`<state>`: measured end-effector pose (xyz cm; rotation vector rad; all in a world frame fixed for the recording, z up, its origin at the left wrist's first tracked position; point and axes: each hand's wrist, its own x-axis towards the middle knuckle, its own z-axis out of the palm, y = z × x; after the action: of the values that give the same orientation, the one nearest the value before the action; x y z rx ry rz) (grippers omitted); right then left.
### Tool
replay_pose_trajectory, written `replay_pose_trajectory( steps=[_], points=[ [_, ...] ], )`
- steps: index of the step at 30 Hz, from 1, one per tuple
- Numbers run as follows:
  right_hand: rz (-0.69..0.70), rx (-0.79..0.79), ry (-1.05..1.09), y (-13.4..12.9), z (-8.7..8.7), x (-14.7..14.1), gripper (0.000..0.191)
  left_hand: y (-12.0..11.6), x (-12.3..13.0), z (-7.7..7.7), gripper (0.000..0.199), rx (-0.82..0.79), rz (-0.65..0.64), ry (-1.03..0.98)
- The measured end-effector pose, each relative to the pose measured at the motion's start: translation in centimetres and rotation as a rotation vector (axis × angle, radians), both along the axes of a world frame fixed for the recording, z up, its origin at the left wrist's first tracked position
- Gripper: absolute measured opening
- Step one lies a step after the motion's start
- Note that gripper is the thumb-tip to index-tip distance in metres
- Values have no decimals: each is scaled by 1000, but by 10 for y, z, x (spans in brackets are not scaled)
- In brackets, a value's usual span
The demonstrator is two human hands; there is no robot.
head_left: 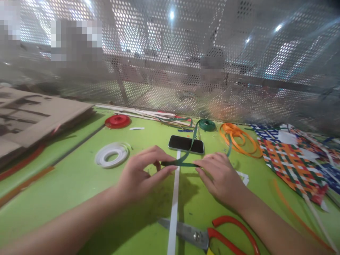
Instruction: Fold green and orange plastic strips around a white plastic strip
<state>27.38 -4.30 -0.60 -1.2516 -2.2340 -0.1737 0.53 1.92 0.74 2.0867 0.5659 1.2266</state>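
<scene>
Smooth lime-green tabletop (71, 184) spreads beneath left hand (140, 173) and right hand (223, 175). Beyond both: tall grey perforated sheet (159, 78), spanning the view's width; small bright white lights (172, 15) show high above them.

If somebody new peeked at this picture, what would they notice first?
Probably the left hand and right hand, holding a green strip in the middle. Next, maybe the red-handled scissors at the bottom and the colorful woven piece on the right.

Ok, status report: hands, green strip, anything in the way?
Left hand, right hand: pinching green strip. Strip doubled back, crossing white strip. Smartphone beyond, red-handled scissors nearer; neither between hands.
</scene>
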Motion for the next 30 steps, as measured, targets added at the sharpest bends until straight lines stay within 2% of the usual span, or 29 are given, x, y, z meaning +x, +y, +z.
replay_pose_trajectory(
  steps=[3,6,8,13,16,19,22,26,30],
  points=[
    [-16,36,12,2,0,-1,16,-5,0,-3,25,254,-48,63],
    [-33,33,103,0,0,-3,12,-11,0,-7,29,370,-79,157],
    [-59,-64,237,-3,1,-5,12,-15,0,-7,30,404,-96,219],
    [-152,-434,540,-11,6,-14,25,-17,-1,-3,26,478,-65,299],
    [-201,-637,689,-10,9,-18,27,-18,-3,4,22,546,-31,344],
    [-219,-803,765,-6,8,-20,36,-21,-3,13,22,633,-49,364],
    [-231,-889,802,-4,6,-21,46,-25,1,18,24,650,-112,376],
    [-231,-915,888,-5,4,-21,53,-26,6,16,27,647,-208,419],
    [-115,-984,972,-6,6,-24,55,-27,7,11,24,619,-271,430]
  ],
)
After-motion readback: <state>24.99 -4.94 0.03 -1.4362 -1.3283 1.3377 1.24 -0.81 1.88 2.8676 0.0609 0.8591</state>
